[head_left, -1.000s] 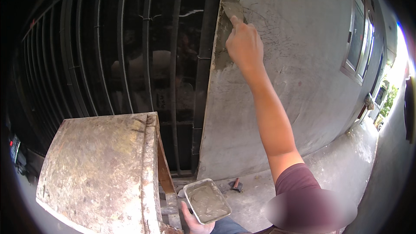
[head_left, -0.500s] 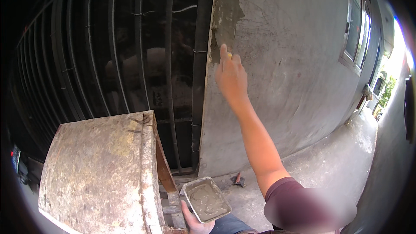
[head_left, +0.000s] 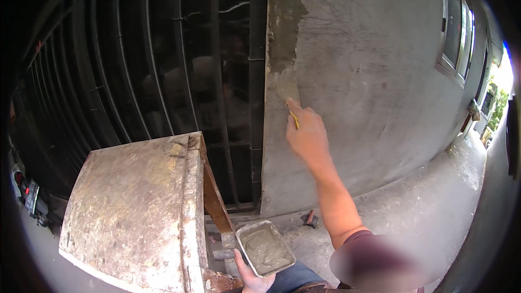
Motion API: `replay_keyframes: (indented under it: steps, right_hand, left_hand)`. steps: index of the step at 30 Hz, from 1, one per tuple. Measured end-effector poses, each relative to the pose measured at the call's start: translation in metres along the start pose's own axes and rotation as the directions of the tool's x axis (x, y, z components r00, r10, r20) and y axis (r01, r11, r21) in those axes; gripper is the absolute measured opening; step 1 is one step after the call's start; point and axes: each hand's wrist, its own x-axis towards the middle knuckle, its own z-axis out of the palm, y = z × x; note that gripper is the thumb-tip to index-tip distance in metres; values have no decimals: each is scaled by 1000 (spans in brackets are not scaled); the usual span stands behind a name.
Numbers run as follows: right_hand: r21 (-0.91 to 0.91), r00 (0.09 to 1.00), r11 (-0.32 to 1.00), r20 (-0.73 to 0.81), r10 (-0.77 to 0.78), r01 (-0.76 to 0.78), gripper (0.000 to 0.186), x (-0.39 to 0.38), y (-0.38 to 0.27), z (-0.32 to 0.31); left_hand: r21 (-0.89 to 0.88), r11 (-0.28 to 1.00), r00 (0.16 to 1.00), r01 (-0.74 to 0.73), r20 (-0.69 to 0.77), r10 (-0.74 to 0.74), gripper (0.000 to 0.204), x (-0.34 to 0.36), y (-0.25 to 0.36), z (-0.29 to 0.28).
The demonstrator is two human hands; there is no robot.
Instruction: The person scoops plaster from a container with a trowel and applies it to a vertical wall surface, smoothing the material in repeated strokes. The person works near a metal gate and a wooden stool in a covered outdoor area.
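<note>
My right hand (head_left: 307,133) is closed around the yellow handle of a putty knife (head_left: 293,119). Its blade, partly blurred, lies against the grey wall (head_left: 358,103) near the corner edge. Just above it, a dark, damp patch of mortar (head_left: 285,27) runs down that edge. Low in the view, my left hand (head_left: 254,279) grips the side of a rectangular tray (head_left: 293,263), thumb along the rim. Wet grey mortar (head_left: 265,249) fills much of the tray.
A worn, stained wooden table (head_left: 130,201) stands at the left, close to the tray. Behind it rises a dark barred gate (head_left: 179,76). On the ground by the wall lies a small trowel-like tool (head_left: 310,218). A window (head_left: 455,27) is at the far right.
My right hand has moved down the wall with the putty knife, below the dark patch. The tray stays in my left hand, and the whole view has shifted slightly.
</note>
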Motion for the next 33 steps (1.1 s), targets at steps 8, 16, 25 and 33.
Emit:
replay_keyframes:
  steps: [8, 16, 25, 33]
  right_hand:
    - [-111, 920, 963, -287, -267, 245, 35, 77, -54, -68]
    - [-492, 901, 768, 82, -427, 409, 16, 130, -78, -81]
    - [-357, 981, 914, 34, -193, 193, 46, 89, -37, -70]
    - [75, 940, 987, -321, -114, 145, 47, 61, -16, 0]
  left_hand:
    - [-45, 999, 1000, 3, -12, -4, 90, 6, -11, -10]
    - [-155, 988, 999, 15, -31, -20, 88, 12, -21, -35]
    - [-165, 983, 997, 78, -4, -80, 92, 10, -12, -37]
    - [-146, 987, 996, 66, -51, -74, 94, 8, -9, -36]
